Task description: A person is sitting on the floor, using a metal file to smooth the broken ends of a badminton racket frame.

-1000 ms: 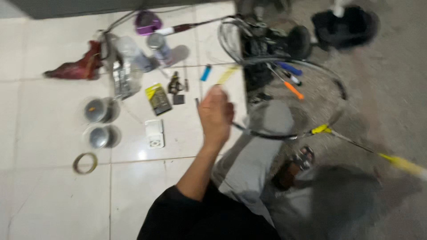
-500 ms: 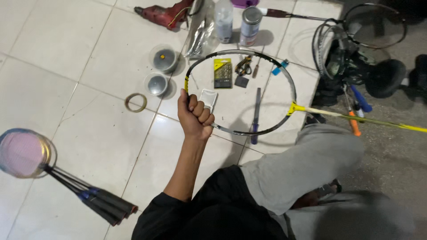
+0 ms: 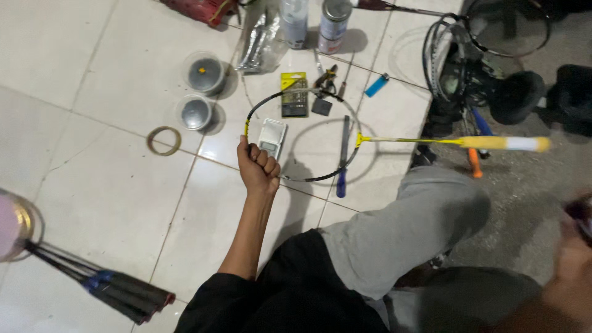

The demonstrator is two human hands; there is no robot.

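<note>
the racket frame (image 3: 302, 135) has swung further right since the earlier frame — its yellow shaft now points toward the floor's right edge. the left hand (image 3: 258, 165) is clenched on the frame's left rim; the right hand (image 3: 570, 271) is blurred — grip unclear.

On the tiled floor (image 3: 92, 203) I see two round lidded tins (image 3: 205, 72), a tape ring (image 3: 163, 140), a blue lighter (image 3: 376, 85), two spray cans (image 3: 333, 24), a blue-handled screwdriver (image 3: 343, 161), and bundled rackets (image 3: 92, 283) lower left.

black-and-yellow racket frame (image 3: 308, 98), blue lighter (image 3: 376, 85)
</note>
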